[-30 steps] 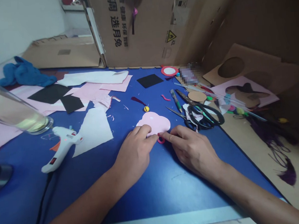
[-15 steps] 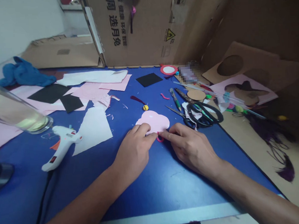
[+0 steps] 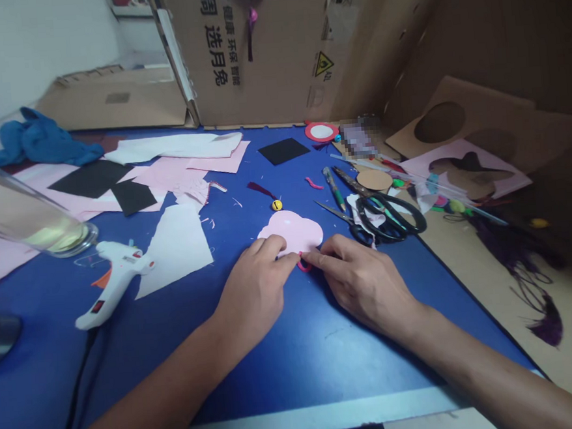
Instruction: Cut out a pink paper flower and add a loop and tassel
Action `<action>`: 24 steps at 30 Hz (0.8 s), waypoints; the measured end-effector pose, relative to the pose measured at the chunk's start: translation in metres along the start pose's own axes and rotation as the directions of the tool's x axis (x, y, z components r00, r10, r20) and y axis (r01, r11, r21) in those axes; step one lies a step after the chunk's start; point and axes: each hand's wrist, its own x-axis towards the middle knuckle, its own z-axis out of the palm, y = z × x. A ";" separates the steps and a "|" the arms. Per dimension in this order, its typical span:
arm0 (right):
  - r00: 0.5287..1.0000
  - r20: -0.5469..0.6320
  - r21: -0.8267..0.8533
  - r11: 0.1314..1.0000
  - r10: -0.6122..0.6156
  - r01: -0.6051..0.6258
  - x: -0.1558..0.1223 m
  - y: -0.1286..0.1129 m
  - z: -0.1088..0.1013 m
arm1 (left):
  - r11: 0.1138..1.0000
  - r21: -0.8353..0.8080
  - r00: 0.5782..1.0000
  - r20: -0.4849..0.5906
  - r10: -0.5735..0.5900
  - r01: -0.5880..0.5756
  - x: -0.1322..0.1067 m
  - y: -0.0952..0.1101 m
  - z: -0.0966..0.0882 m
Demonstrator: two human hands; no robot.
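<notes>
We see both forearms reaching in from the near edge of the blue bench [image 3: 287, 365] and converging at its middle, the left from the lower left and the right from the lower right, so that the two hands meet almost fingertip to fingertip. The left hand [image 3: 252, 289] lies palm down, knuckles raised a little, its fingers curled forward and pressed onto the near edge of a pink cloud [image 3: 292, 230], a flat cut-out lying on the bench just beyond the fingertips. The right hand [image 3: 364, 281] also lies palm down, wrist low on the bench, its forefinger and thumb stretched toward the left hand and closed together on a small red loop [image 3: 303, 265] that sits at the cloud's near edge, between the two hands; we cannot tell whether the loop is under the cloud or only beside it. Just past the cloud lies a small yellow bead [image 3: 277, 205]. To the right of the cloud, near the right hand's knuckles, lie black scissors [image 3: 389, 217]. Well to the left a white glue gun [image 3: 116, 272] rests on the bench with its cord running toward us, beside a white scrap [image 3: 178, 245], and a clear glass [image 3: 22, 216] lies tilted at the left edge. Pink and black sheets [image 3: 131, 179] are spread across the far left of the bench.
</notes>
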 end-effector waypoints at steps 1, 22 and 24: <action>1.000 0.002 0.005 1.000 0.002 -0.002 0.000 0.000 0.000 | 1.000 -0.007 1.000 -0.005 -0.003 0.003 0.000 0.000 0.000; 1.000 0.018 -0.004 1.000 0.005 -0.005 0.001 -0.001 -0.002 | 0.946 -0.299 0.982 -0.100 -0.160 0.124 -0.002 0.001 -0.005; 1.000 0.022 -0.015 1.000 0.003 -0.003 0.002 -0.002 -0.002 | 0.949 -0.300 0.987 -0.100 -0.130 0.094 -0.002 0.002 -0.006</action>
